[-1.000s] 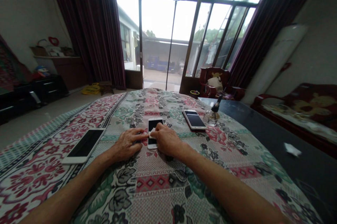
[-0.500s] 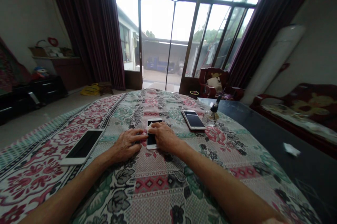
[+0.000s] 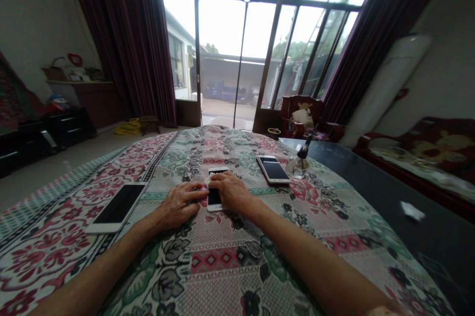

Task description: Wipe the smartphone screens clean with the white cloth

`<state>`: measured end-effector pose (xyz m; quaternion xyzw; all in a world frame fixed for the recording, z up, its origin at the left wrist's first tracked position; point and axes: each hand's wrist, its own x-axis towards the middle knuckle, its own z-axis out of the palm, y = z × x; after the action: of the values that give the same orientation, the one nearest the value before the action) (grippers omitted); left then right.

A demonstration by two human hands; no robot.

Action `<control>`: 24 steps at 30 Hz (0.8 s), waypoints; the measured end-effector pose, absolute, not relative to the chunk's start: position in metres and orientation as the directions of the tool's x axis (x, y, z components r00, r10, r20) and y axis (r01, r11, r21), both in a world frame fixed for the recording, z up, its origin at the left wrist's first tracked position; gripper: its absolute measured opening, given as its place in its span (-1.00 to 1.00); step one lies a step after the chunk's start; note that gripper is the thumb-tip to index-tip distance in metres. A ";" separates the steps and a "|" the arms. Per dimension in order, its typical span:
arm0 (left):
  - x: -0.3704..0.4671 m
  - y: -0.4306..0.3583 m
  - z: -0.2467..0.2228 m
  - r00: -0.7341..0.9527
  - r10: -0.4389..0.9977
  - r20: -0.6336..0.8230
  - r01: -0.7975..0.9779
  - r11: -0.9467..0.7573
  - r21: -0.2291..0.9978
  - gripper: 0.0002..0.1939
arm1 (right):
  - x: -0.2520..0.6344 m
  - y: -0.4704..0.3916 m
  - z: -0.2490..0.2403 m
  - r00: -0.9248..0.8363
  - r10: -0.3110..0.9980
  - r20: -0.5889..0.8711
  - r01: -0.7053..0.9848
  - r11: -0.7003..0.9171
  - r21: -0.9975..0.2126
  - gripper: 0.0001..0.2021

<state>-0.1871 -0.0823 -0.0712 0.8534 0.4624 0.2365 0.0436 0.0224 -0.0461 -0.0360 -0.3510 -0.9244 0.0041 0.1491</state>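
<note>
A white phone (image 3: 215, 199) with a dark screen lies face up on the patterned tablecloth (image 3: 213, 232). My right hand (image 3: 232, 191) rests over its upper right part, fingers bent round a small white piece (image 3: 208, 181), perhaps a cloth or tissue, mostly hidden. Lying on the cloth, my left hand (image 3: 180, 204) has its fingers apart and their tips at the phone's left edge. A larger white phone (image 3: 118, 207) lies to the left of my left hand. Beyond my right hand is another phone (image 3: 273, 168), beside a glass bottle (image 3: 299, 165) with a black top.
A dark tabletop (image 3: 386, 202) with a crumpled white paper (image 3: 412, 211) extends on the right. Behind it stand a wooden chair (image 3: 291, 108) and a wooden sofa (image 3: 438, 148). Glass doors (image 3: 232, 78) stand beyond the table, and a yellow bag (image 3: 127, 127) lies on the floor.
My right hand has shifted very slightly on the phone, its fingers a little further up and left. My left hand and the other phones look unmoved.
</note>
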 end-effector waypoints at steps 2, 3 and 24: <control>-0.187 -0.083 -0.070 0.465 0.811 0.356 0.770 -0.569 0.290 -0.55 | 0.026 -0.040 -0.035 -0.657 0.706 0.263 0.703 0.700 -0.123 -0.69; -0.186 -0.083 -0.070 0.466 0.811 0.353 0.770 -0.569 0.289 -0.54 | 0.029 -0.037 -0.034 -0.619 0.742 0.256 0.740 0.661 -0.126 -0.66; -0.187 -0.084 -0.067 0.520 0.749 0.410 0.648 -0.659 0.383 -0.72 | 0.022 -0.025 -0.028 -0.724 0.647 0.239 0.634 0.761 -0.138 -0.65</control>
<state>-0.1868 -0.0841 -0.0674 0.8670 0.4029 0.2787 0.0914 0.0215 -0.0251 -0.0278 -0.3452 -0.9281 0.0230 0.1375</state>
